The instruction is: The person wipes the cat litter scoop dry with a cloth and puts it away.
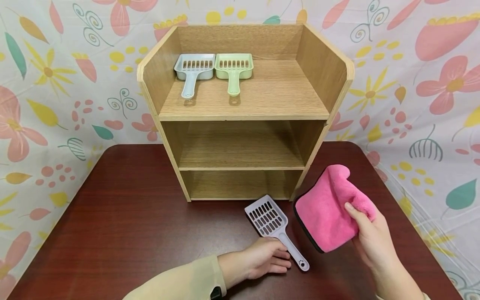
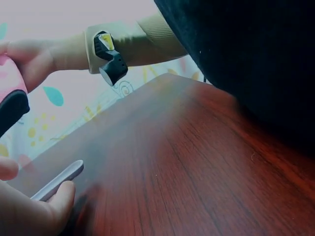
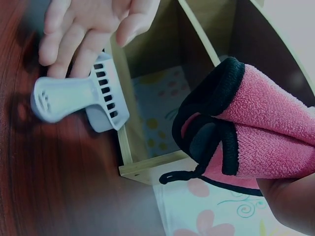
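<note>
A lavender litter scoop lies slantwise on the table, slotted head toward the shelf. Beside its handle is my left hand, fingers loosely extended and the hand not wrapped round it; whether the fingertips touch the handle is unclear. The right wrist view shows those fingers close behind the scoop. My right hand grips a pink cloth with black edging, thumb on top, held above the table to the right of the scoop. In the right wrist view the cloth hangs folded, with a black loop.
A wooden shelf unit stands at the back of the dark red table. On its top board, a blue scoop and a green scoop sit side by side at the left. A patterned curtain surrounds the table.
</note>
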A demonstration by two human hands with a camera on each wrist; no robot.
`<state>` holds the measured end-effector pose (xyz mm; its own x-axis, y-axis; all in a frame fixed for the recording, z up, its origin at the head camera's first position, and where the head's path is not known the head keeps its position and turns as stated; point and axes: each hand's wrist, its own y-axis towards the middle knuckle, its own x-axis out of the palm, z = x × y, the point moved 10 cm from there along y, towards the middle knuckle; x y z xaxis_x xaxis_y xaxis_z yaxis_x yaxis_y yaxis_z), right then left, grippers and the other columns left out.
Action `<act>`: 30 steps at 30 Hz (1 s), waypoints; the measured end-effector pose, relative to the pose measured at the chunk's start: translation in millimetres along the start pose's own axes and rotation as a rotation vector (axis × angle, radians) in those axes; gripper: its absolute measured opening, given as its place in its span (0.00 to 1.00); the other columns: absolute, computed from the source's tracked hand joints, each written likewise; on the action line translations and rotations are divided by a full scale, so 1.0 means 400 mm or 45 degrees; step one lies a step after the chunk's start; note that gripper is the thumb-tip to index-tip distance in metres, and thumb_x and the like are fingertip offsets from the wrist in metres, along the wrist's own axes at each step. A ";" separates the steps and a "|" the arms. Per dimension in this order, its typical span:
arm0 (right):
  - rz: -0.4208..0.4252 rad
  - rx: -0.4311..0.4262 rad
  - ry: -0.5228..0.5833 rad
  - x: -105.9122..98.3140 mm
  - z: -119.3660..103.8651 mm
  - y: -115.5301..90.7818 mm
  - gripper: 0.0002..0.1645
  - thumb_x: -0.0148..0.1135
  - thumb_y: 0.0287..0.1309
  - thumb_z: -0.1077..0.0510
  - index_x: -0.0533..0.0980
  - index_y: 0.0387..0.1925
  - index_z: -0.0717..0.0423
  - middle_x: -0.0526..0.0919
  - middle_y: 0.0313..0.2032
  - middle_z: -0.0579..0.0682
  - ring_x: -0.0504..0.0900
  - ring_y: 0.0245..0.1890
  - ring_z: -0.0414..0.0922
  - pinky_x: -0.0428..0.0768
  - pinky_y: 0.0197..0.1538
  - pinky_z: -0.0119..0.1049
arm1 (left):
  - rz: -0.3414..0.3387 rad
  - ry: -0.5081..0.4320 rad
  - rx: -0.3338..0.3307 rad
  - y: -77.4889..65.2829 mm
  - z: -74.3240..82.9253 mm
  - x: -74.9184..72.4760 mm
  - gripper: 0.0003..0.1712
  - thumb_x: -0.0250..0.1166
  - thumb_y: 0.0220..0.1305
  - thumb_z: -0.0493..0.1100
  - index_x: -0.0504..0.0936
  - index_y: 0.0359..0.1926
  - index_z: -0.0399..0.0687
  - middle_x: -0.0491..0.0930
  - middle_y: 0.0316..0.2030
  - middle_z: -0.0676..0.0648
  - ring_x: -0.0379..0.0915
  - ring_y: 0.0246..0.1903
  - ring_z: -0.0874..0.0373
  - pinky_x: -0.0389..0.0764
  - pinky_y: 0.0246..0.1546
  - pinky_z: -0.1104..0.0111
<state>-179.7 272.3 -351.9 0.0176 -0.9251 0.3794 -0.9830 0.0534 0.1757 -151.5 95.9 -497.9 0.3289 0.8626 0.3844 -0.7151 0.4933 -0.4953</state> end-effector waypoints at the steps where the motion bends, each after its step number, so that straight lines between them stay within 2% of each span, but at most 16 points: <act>1: 0.001 0.002 0.001 -0.001 0.001 0.000 0.20 0.43 0.68 0.69 0.77 0.52 0.54 0.84 0.38 0.46 0.85 0.33 0.39 0.82 0.35 0.31 | 0.014 -0.005 0.007 -0.002 0.002 -0.005 0.13 0.53 0.56 0.36 0.69 0.43 0.38 0.75 0.39 0.38 0.79 0.41 0.44 0.79 0.48 0.50; 4: 0.002 0.012 -0.003 -0.002 0.004 0.000 0.20 0.43 0.68 0.69 0.77 0.52 0.53 0.84 0.38 0.46 0.85 0.33 0.39 0.83 0.35 0.31 | 0.056 -0.046 0.040 -0.007 0.013 -0.019 0.14 0.53 0.55 0.36 0.69 0.44 0.37 0.75 0.38 0.39 0.79 0.41 0.45 0.78 0.49 0.50; 10: 0.003 0.034 -0.024 -0.002 0.008 -0.001 0.21 0.43 0.68 0.68 0.77 0.53 0.51 0.85 0.38 0.45 0.85 0.32 0.39 0.83 0.34 0.31 | 0.135 -0.154 0.111 -0.013 0.030 -0.043 0.10 0.55 0.57 0.36 0.68 0.41 0.41 0.76 0.30 0.46 0.79 0.33 0.53 0.80 0.44 0.52; 15: 0.013 0.042 -0.024 -0.002 0.012 0.000 0.20 0.44 0.68 0.68 0.77 0.52 0.52 0.84 0.37 0.45 0.84 0.32 0.39 0.82 0.33 0.31 | 0.185 -0.233 0.170 -0.024 0.042 -0.071 0.19 0.58 0.58 0.34 0.60 0.47 0.38 0.77 0.25 0.47 0.79 0.24 0.57 0.83 0.36 0.57; 18: 0.023 0.039 -0.022 -0.003 0.012 -0.001 0.20 0.44 0.67 0.68 0.77 0.51 0.52 0.84 0.36 0.45 0.84 0.31 0.39 0.82 0.33 0.31 | 0.211 -0.194 0.196 -0.032 0.052 -0.092 0.22 0.56 0.60 0.33 0.55 0.51 0.38 0.75 0.24 0.48 0.77 0.20 0.60 0.83 0.29 0.64; 23: 0.013 0.041 -0.034 0.000 0.014 -0.001 0.20 0.44 0.68 0.68 0.77 0.52 0.51 0.84 0.37 0.44 0.84 0.32 0.38 0.82 0.33 0.30 | 0.228 -0.090 0.196 -0.044 0.067 -0.136 0.22 0.52 0.63 0.33 0.53 0.54 0.37 0.71 0.22 0.50 0.72 0.16 0.63 0.78 0.19 0.72; 30: 0.016 0.075 -0.065 0.000 0.023 -0.001 0.20 0.45 0.67 0.67 0.77 0.53 0.49 0.84 0.38 0.44 0.84 0.33 0.38 0.82 0.35 0.30 | 0.234 0.118 0.202 -0.052 0.101 -0.211 0.22 0.55 0.61 0.35 0.60 0.54 0.36 0.67 0.19 0.54 0.65 0.13 0.66 0.71 0.14 0.76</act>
<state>-180.9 268.6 -360.4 -0.0028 -0.9424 0.3343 -0.9921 0.0446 0.1172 -189.2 8.4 -488.7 0.2347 0.9463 0.2224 -0.8536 0.3101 -0.4186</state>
